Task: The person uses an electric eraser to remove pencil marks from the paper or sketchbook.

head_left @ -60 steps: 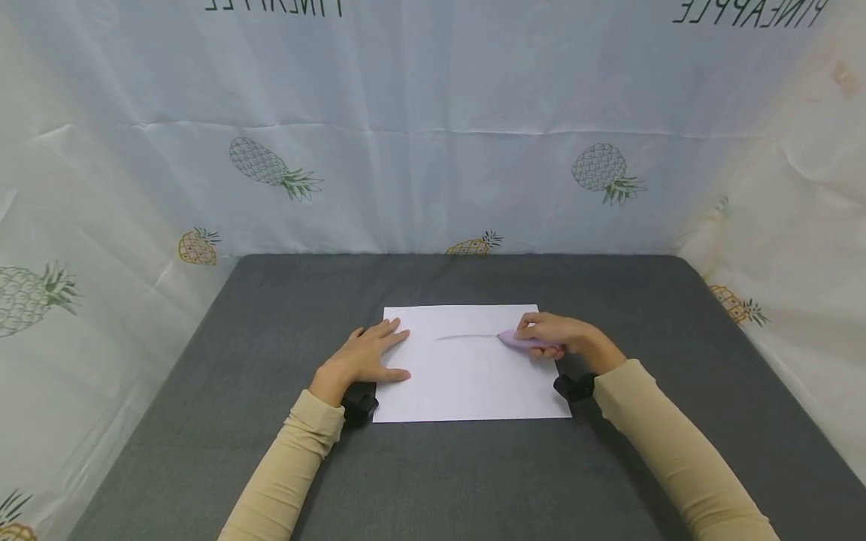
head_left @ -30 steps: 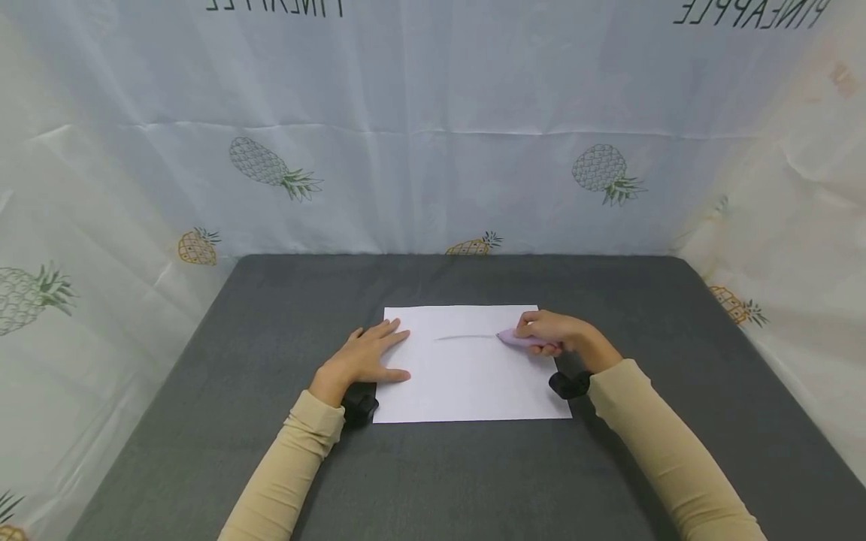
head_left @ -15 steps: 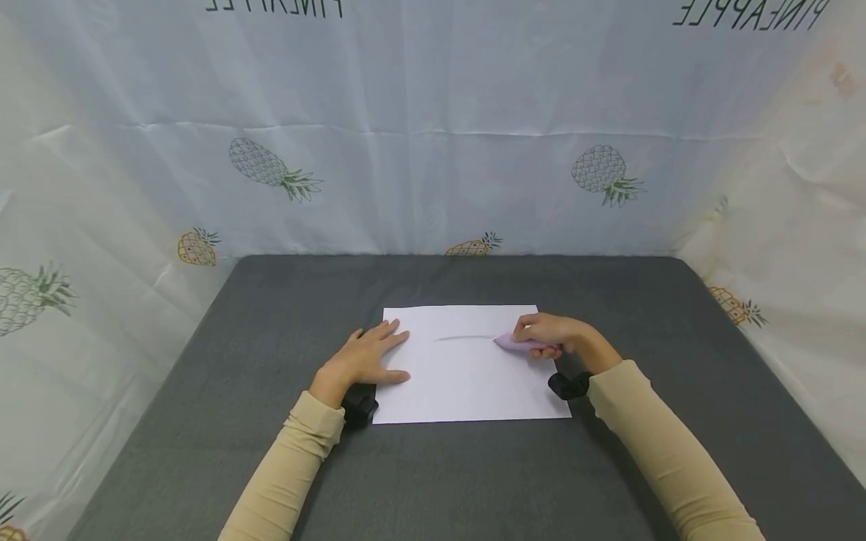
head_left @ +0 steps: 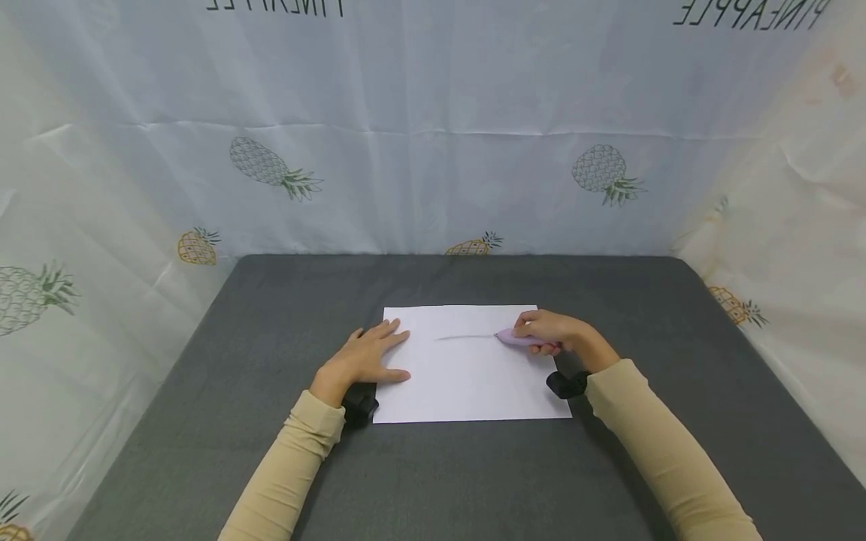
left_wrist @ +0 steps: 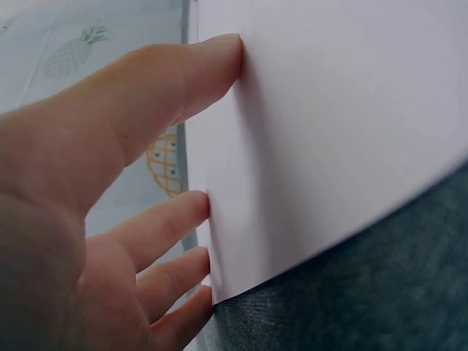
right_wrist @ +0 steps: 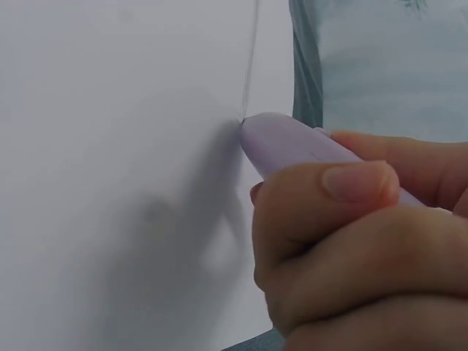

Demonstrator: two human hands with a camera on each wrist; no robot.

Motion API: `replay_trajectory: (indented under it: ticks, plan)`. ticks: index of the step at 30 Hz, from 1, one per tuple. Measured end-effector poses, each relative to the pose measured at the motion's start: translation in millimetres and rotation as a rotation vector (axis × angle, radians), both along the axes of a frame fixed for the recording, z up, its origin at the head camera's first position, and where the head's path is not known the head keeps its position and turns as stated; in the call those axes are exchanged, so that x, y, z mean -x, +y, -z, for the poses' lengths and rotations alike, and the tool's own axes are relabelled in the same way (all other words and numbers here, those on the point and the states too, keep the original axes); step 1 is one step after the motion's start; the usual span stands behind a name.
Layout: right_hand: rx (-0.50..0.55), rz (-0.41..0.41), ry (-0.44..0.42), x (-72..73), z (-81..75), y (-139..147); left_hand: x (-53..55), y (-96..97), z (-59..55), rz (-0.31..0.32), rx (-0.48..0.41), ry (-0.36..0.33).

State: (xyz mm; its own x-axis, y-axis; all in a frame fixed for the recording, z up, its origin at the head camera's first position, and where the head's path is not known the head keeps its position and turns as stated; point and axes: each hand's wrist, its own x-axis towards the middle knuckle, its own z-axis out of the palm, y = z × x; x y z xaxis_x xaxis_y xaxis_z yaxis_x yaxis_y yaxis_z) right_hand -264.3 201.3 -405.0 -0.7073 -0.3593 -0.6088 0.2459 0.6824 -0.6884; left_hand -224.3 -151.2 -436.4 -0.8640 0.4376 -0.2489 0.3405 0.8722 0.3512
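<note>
A white sheet of paper [head_left: 467, 383] lies on the dark table. My left hand [head_left: 365, 355] rests on its left edge with fingers spread; in the left wrist view the thumb [left_wrist: 212, 66] presses on the sheet and the other fingertips are at its edge. My right hand [head_left: 551, 332] grips a lavender utility knife [right_wrist: 292, 142], fingers curled round its body. The knife's small dark tip is right at the paper, at the end of a thin slit-like line [head_left: 463, 336] running leftward in the head view. The fingers hide the rear of the knife.
The grey-black table [head_left: 433, 481] extends around the sheet on all sides. Behind it and along both sides hangs a pale curtain [head_left: 433, 180] printed with pineapples. Black wrist cameras show under both wrists, beside the beige sleeves [head_left: 676, 451].
The knife tip dipped slightly toward the person half a second ago and is back at the line's end. The right forearm has shifted a little left. My left hand and the paper stay put.
</note>
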Motion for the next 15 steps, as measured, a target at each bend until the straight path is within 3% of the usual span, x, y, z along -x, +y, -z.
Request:
replay_trajectory:
  ticks: [15]
  plan:
    - [-0.018, -0.008, -0.032, 2.3, -2.7, -0.9, 0.0, -0.3, -1.6, -0.004, -0.009, -0.008]
